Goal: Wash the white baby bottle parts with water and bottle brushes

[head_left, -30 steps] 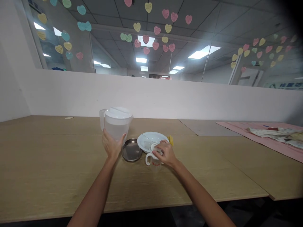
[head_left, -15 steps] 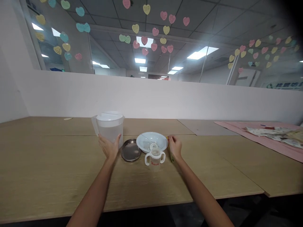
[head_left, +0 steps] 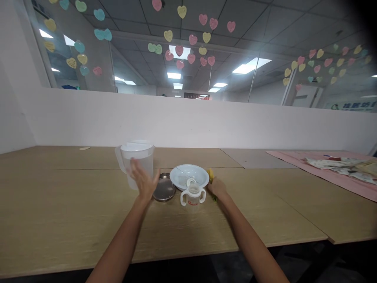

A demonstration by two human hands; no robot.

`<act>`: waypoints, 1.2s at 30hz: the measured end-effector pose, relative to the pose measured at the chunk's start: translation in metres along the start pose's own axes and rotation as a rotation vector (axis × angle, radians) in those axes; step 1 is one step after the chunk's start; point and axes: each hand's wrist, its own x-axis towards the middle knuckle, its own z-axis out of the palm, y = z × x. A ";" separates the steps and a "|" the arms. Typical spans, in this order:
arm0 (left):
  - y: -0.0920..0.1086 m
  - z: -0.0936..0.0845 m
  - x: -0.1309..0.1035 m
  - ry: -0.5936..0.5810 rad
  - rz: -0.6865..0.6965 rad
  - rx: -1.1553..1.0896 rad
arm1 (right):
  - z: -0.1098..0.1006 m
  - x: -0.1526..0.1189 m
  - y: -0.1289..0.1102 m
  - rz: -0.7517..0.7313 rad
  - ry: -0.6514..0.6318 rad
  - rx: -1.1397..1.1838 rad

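Note:
My left hand (head_left: 143,177) is in front of the lidded translucent pitcher (head_left: 138,157), fingers spread and blurred by motion. A round metal dish (head_left: 164,188) lies just right of that hand. My right hand (head_left: 218,188) is beside the white bowl (head_left: 179,175), its fingers curled round a slim thing with a yellow top (head_left: 211,175) and a greenish lower end. What kind of thing it is, I cannot make out. In front of the bowl stands a clear cup (head_left: 193,200) with two white handles and red lettering. A white ring-shaped piece (head_left: 191,182) shows behind it, at the bowl.
A pink cloth (head_left: 291,162) with papers (head_left: 330,164) and other items covers the table's right side. A small flat pale piece (head_left: 85,148) lies at the back left. A white wall (head_left: 188,122) with windows rises behind the table.
My left hand has come off the pitcher's side and moved right, fingers spreading. My right hand has shifted slightly down, and more of the yellow top shows.

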 end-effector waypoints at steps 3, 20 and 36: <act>0.028 0.000 -0.010 -0.344 0.359 -0.169 | 0.002 0.000 0.000 -0.047 -0.006 -0.026; 0.044 0.010 -0.034 -0.745 0.407 -0.306 | 0.000 0.006 0.005 -0.086 0.290 0.035; 0.048 0.018 -0.025 -0.669 -0.436 -1.073 | -0.003 -0.011 -0.012 -0.625 0.555 0.203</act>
